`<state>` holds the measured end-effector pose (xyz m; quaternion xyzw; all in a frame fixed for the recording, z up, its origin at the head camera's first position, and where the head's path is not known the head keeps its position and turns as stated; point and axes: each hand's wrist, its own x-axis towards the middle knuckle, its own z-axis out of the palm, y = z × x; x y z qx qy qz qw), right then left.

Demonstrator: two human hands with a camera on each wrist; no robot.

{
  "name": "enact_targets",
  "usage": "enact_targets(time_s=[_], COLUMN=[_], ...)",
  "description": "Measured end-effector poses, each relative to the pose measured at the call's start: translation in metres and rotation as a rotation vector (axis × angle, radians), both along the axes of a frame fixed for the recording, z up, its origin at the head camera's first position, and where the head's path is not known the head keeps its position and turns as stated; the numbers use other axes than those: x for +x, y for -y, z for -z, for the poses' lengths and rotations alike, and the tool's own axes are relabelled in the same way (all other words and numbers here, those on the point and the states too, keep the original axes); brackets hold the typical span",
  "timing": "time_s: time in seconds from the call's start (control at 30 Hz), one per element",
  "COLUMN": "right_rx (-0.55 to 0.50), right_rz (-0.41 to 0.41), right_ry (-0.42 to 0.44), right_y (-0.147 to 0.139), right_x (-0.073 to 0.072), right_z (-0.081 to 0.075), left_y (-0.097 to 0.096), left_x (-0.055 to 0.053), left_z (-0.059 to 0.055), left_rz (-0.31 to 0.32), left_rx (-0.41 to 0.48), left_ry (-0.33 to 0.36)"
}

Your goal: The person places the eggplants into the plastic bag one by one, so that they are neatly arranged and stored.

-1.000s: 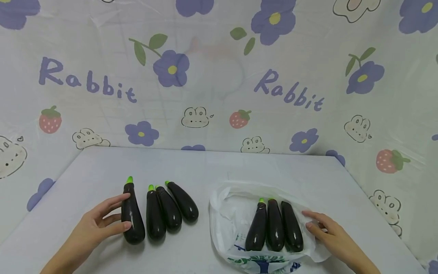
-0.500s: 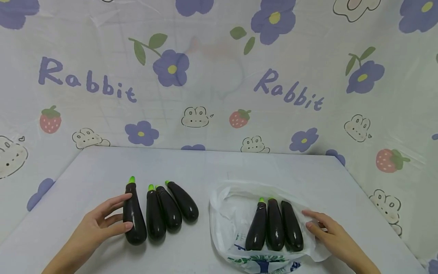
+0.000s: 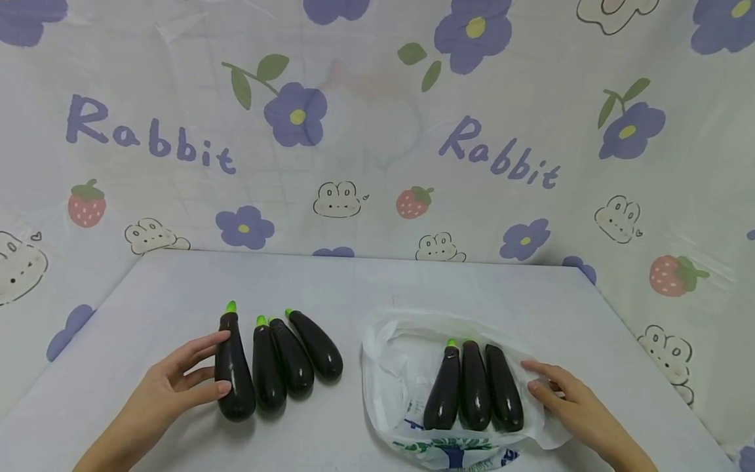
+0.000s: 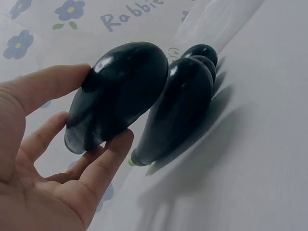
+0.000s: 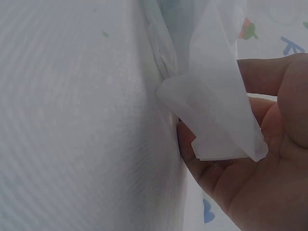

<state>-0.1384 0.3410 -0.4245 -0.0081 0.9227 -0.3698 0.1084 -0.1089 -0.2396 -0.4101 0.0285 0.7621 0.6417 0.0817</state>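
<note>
My left hand (image 3: pixel 159 393) holds a dark eggplant (image 3: pixel 234 373) with a bright green stem, thumb on one side and fingertips on the other. In the left wrist view this eggplant (image 4: pixel 120 91) is close up, its rounded end raised. Right beside it three more eggplants (image 3: pixel 291 360) lie side by side on the table. My right hand (image 3: pixel 575 406) grips the right edge of a white plastic bag (image 3: pixel 383 380), spread open on the table. Three eggplants (image 3: pixel 474 393) lie inside the bag. The right wrist view shows the bag's loose edge (image 5: pixel 216 86) between thumb and fingers.
The white table (image 3: pixel 330 282) ends at a back edge against a cloth (image 3: pixel 377 131) printed with flowers, rabbits and strawberries. Green and blue print (image 3: pixel 454 452) marks the bag's near side. A strip of bare tabletop separates the eggplant row from the bag.
My left hand has shifted the eggplant it holds slightly to the right, closer to the row beside it. The right hand and the bag have stayed in place.
</note>
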Motion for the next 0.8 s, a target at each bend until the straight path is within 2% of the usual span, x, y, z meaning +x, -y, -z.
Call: enact_targets(time_s=[0.3,0.43,0.57,0.7,0.8], right_rx=[0.014,0.031,0.03,0.023,0.021], right_rz=[0.003,0.005,0.003,0.001,-0.001], right_ry=[0.009,0.008,0.003,0.003,0.005], right_y=[0.0,0.0,0.0,-0.001,-0.001], right_x=[0.0,0.0,0.0,-0.001,-0.001], right_z=[-0.001,-0.002,-0.002,-0.001,0.0], left_y=[-0.021,-0.038,-0.058,-0.078,-0.095], left_x=[-0.001,-0.003,-0.006,-0.011,-0.015], left_z=[-0.014,-0.02,-0.025,-0.031,-0.037], left_rz=[0.061,0.127,0.196,0.258,0.304], left_rx=[0.1,0.166,0.213,0.219,0.173], left_ry=[-0.011,-0.029,-0.014,0.0,-0.017])
